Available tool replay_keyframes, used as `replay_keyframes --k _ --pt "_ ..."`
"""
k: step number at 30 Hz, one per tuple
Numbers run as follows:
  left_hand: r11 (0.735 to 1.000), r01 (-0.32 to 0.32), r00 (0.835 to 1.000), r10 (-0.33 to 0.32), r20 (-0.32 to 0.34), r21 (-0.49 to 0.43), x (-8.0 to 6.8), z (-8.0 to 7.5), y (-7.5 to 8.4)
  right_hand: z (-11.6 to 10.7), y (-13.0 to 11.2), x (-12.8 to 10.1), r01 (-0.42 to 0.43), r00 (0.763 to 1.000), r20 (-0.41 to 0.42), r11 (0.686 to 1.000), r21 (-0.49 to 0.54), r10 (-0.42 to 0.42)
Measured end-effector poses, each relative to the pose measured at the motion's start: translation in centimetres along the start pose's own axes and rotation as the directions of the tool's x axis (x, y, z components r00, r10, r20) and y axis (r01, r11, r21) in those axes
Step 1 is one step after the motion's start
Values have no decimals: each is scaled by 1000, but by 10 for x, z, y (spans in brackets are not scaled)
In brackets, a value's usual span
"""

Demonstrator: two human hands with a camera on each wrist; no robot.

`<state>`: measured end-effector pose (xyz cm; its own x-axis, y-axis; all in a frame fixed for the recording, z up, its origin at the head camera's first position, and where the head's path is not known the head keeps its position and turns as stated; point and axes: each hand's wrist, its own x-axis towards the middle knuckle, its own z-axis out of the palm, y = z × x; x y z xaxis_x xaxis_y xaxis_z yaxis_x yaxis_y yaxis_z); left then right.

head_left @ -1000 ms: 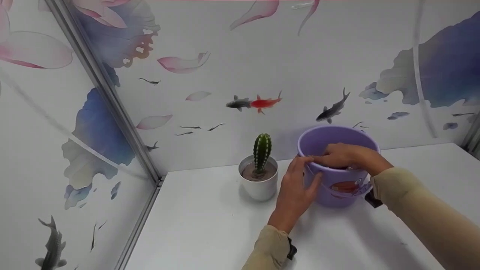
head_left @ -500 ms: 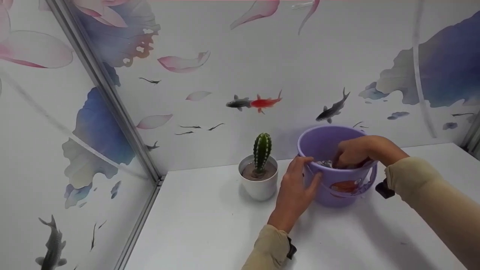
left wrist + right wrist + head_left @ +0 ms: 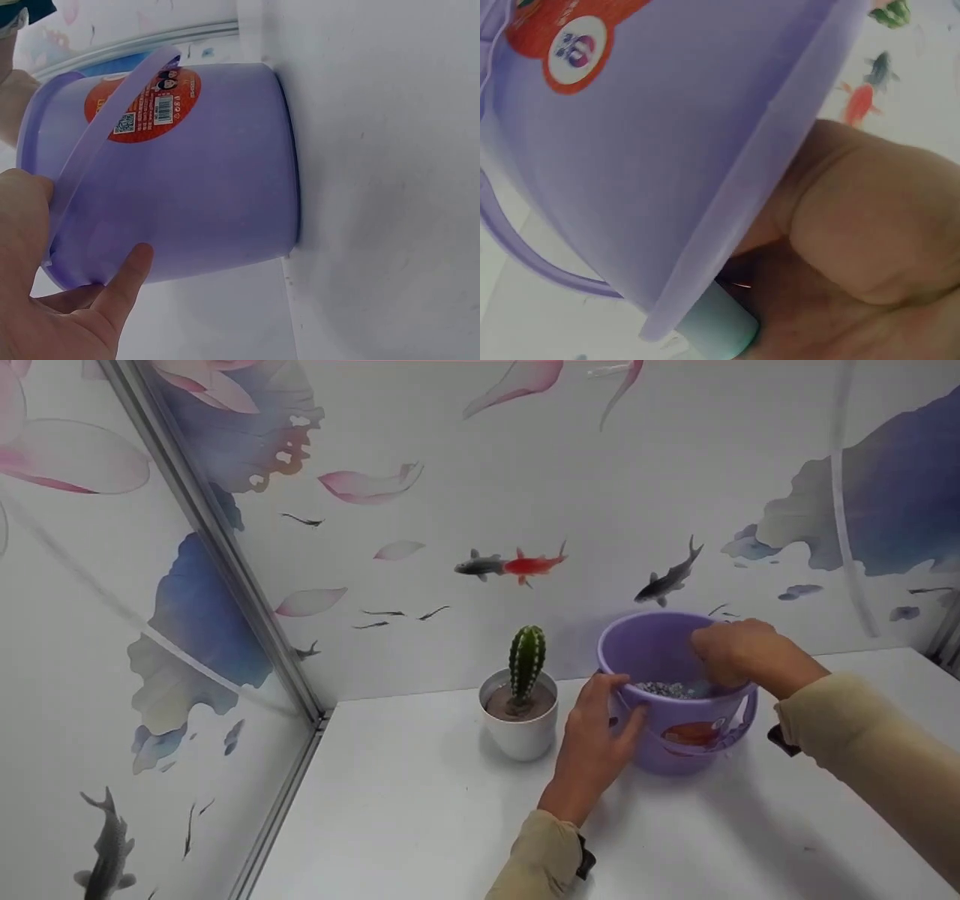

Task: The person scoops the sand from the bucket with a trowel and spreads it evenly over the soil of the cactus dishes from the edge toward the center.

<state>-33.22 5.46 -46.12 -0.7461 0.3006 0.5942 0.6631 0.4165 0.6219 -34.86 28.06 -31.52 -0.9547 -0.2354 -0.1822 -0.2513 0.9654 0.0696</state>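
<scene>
A purple plastic bucket (image 3: 660, 754) (image 3: 202, 172) (image 3: 667, 135) stands on the white table (image 3: 420, 810), with grey gravel (image 3: 664, 688) showing inside. My left hand (image 3: 600, 735) (image 3: 52, 300) grips its near left side, thumb at the rim and fingers against the wall. Over the right rim, my right hand (image 3: 739, 656) (image 3: 870, 247) has its fingers curled down into the bucket. The right wrist view shows it holding a pale green handle (image 3: 718, 324); the rest of that tool is hidden by the rim.
A small green cactus (image 3: 526, 660) in a white pot (image 3: 520, 739) stands just left of the bucket, near my left hand. Walls printed with fish and petals close the back and left. The bucket's bail handle (image 3: 112, 127) hangs down over its orange label (image 3: 694, 733).
My right hand has risen from low across the bucket's mouth and shifted to the right rim, uncovering the gravel. The left hand and the bucket have stayed put.
</scene>
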Motion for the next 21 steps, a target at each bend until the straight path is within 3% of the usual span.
replay_keyframes --k 4,11,21 --pt "1000 -2 1000 2 -2 9 0 1 -1 11 -1 4 -10 993 -122 996 -91 -1" --pt "1000 10 1000 -11 11 16 -2 1 -1 31 8 17 2 973 -225 980 -197 -47" --pt "998 36 999 -36 10 -58 -2 1 1 40 11 27 41 973 -210 962 -268 -100"
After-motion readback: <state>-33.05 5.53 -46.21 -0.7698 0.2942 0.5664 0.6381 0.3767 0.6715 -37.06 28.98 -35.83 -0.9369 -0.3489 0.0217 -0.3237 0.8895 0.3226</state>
